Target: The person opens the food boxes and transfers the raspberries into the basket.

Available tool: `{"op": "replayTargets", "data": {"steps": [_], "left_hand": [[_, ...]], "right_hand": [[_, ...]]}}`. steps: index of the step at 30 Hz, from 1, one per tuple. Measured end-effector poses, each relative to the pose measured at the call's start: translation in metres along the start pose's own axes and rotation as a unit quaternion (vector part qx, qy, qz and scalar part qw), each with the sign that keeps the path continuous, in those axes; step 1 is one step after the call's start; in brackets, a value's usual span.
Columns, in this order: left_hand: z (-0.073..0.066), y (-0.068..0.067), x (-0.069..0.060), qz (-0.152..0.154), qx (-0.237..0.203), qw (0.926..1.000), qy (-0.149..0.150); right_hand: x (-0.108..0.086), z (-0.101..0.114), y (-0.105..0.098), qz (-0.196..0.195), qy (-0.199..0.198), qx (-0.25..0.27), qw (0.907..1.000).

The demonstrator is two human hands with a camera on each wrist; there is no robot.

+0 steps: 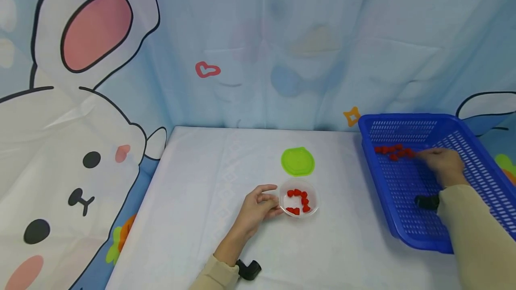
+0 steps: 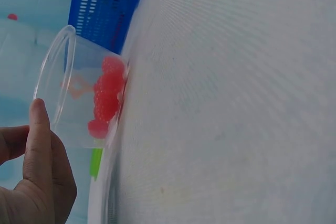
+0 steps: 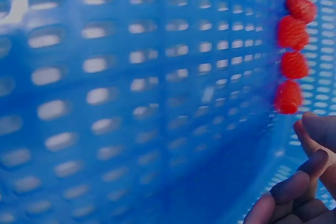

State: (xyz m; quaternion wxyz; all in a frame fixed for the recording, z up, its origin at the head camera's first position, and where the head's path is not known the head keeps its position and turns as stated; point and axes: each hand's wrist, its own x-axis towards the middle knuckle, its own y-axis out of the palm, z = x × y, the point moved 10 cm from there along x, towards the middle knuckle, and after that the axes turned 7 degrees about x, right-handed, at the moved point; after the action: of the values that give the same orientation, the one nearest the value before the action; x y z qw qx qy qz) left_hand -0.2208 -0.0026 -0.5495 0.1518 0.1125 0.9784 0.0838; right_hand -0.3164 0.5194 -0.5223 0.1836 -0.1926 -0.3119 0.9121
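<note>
My left hand (image 1: 258, 207) holds the rim of a clear round plastic cup (image 1: 283, 211), with a fingertip on that rim in the left wrist view. Several red raspberries (image 2: 109, 90) lie at the bottom of the cup. Over on the right, my right hand (image 1: 443, 164) reaches into a blue plastic basket (image 1: 407, 232). Its thumb and forefinger come close together just beside a row of raspberries (image 3: 293, 32), and the other fingers are loosely bent. No berry shows clearly between those fingertips.
A bright green lid (image 1: 298, 161) lies on the white-covered table (image 1: 193, 191) just behind the cup. The basket's raised, perforated walls surround the right hand. A blue cartoon-printed curtain (image 1: 250, 97) hangs behind the table, and a black wrist device (image 1: 248, 270) sits by the left cuff.
</note>
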Motion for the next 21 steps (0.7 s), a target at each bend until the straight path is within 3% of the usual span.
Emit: {"op": "replayTargets", "data": {"steps": [5,9,14,21], "left_hand": [[0.0,0.0,-0.001,0.0,0.002,1.0,-0.001],[0.0,0.0,-0.001,0.0,0.003,1.0,-0.004],[0.0,0.0,0.0,0.0,0.001,1.0,-0.005],[0.002,-0.001,0.001,0.0,-0.003,1.0,-0.003]], "right_hand": [[-0.014,0.032,-0.001,0.023,-0.024,0.005,0.9994],[-0.033,0.072,0.004,0.055,-0.078,0.039,0.9947],[-0.079,0.126,0.019,0.108,-0.137,0.035,0.9841],[-0.145,0.171,0.047,0.123,-0.221,0.034,0.9669]]}}
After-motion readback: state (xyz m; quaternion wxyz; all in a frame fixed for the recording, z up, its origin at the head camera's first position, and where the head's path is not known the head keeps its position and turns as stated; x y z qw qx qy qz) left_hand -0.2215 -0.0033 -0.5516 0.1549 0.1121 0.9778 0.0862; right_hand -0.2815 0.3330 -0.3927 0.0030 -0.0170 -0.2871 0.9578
